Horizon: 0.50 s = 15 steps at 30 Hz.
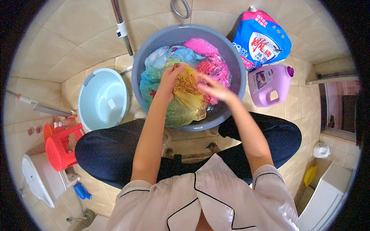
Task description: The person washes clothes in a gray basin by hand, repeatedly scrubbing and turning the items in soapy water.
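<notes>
A large grey plastic basin (191,126) stands before me with several wet fabrics in water. My left hand (171,82) grips a yellow cloth with a brown print (188,83), thumb on top, raised over the basin. At the cloth's right edge is my right hand (212,87), its fingers blurred; whether they pinch the cloth is unclear. The yellow cloth runs down into green and teal fabric (151,79) on the left, part of it over the near rim. Light blue fabric (157,56) and bright pink fabric (202,47) lie farther back. Red-pink fabric (215,70) is bunched beside my right hand.
A pale blue basin (108,83) stands left of the grey one. To the right are a blue-and-pink detergent bag (257,37) and a purple detergent jug (267,83). A metal pole (121,29) leans behind. A red plastic stool (59,154) and a blue brush (82,190) are left.
</notes>
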{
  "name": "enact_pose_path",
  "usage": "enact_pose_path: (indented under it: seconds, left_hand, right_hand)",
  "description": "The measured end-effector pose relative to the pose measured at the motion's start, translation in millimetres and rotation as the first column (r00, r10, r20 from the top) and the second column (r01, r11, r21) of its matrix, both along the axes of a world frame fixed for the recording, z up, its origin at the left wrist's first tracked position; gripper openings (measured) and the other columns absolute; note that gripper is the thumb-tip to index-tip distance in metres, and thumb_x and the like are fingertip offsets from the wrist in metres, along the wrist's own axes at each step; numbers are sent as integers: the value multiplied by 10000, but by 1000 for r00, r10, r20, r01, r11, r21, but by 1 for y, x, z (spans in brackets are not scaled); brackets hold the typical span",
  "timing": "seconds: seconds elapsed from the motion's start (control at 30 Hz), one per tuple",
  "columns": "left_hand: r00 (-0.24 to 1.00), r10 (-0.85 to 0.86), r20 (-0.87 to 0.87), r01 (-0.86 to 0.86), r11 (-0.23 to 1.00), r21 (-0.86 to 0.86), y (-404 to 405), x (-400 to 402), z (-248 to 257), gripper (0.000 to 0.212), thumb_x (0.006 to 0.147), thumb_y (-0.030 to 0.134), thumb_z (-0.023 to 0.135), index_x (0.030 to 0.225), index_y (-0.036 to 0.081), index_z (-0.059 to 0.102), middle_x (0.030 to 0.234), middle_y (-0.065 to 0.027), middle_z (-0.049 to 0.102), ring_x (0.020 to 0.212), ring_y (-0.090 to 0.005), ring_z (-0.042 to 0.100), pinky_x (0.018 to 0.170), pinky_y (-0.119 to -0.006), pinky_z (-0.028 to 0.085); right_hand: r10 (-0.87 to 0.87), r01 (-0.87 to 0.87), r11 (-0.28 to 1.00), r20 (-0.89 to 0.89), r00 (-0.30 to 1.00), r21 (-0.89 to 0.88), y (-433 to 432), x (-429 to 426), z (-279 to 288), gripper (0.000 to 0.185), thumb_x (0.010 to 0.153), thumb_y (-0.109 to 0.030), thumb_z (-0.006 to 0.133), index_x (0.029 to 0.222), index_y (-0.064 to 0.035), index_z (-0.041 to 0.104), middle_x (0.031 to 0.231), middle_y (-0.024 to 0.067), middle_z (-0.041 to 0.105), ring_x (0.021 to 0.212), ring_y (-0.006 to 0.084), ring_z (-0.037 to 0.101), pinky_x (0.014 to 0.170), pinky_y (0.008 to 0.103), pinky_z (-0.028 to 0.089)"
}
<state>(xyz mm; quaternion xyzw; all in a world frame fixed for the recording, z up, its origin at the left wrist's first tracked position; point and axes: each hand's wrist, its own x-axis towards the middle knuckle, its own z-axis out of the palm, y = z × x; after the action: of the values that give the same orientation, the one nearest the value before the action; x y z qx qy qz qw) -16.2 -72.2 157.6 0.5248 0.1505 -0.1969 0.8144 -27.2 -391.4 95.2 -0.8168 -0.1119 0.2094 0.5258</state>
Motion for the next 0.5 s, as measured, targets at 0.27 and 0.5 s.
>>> enact_pose_path:
  seconds: [0.27,0.5]
  left_hand:
    - [880,107,-463,-141,989,-39,23,-67,-39,566,1353,634,704,1548,119,833,1391,-81,927,1185,-275,912,1040,-484,745]
    - [903,134,-409,-270,916,-296,-44,-112,-53,574,1366,632,687,1477,107,890,1333,-100,917,1145,-264,863,1031,-490,702]
  right_hand:
    - [-459,449,850,-34,888,275,79,-43,63,288,1319,-225,753,1118,-42,848,1018,19,833,951,174,789,889,428,645]
    - [-98,228,905,347,933,-359,161,-104,90,494,1291,-422,756,1053,-15,904,1001,323,888,935,565,899,837,679,699]
